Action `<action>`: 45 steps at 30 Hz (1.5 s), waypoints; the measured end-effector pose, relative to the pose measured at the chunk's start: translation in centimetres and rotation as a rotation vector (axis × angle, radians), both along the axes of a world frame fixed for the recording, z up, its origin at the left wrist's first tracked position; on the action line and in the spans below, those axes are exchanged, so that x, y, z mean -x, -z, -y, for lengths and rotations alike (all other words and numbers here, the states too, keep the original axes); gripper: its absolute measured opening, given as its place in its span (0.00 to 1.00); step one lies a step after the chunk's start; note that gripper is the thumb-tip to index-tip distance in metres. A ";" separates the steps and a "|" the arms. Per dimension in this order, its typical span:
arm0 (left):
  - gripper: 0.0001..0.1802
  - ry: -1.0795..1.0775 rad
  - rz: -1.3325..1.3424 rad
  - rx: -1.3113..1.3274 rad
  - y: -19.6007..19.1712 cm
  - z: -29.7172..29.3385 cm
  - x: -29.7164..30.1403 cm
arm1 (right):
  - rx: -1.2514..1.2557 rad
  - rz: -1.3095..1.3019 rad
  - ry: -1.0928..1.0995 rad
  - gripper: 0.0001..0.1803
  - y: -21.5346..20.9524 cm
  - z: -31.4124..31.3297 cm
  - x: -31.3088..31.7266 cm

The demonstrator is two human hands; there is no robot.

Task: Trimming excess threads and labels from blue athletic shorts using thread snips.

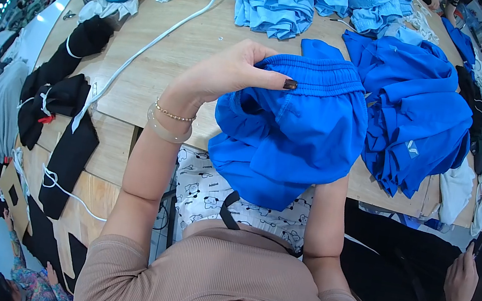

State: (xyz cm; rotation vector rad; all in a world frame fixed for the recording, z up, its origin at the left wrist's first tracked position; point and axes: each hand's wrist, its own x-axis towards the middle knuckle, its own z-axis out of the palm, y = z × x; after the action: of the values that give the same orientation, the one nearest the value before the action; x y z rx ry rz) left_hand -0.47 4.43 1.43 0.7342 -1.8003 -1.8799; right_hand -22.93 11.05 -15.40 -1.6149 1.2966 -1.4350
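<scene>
My left hand (238,71) pinches the gathered elastic waistband of a pair of bright blue shorts (306,139), thumb on the outside. The shorts hang in folds in front of me, over the table's near edge. My right forearm (327,218) rises behind the cloth, and the right hand itself is hidden by the shorts. A small pointed metal tip (369,99) shows at the right side of the waistband; what it belongs to I cannot make out.
A heap of the same blue garments (424,110) lies right of the shorts. Light blue garments (273,4) are piled at the far side. A white cord (165,34) crosses the wooden table (132,80). Black tied bundles (65,167) lie left. Another person's hand (460,280) is at the right.
</scene>
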 end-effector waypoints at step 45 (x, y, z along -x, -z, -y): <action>0.16 -0.070 0.044 0.000 0.6 0.1 0.3 | -0.058 -0.071 0.037 0.36 1.1 -0.5 0.8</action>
State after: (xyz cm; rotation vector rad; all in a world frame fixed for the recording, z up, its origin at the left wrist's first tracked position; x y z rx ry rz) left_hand -0.79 4.32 0.81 0.8335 -1.7781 -1.8318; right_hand -23.69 11.51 -16.53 -1.6240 1.4023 -1.3600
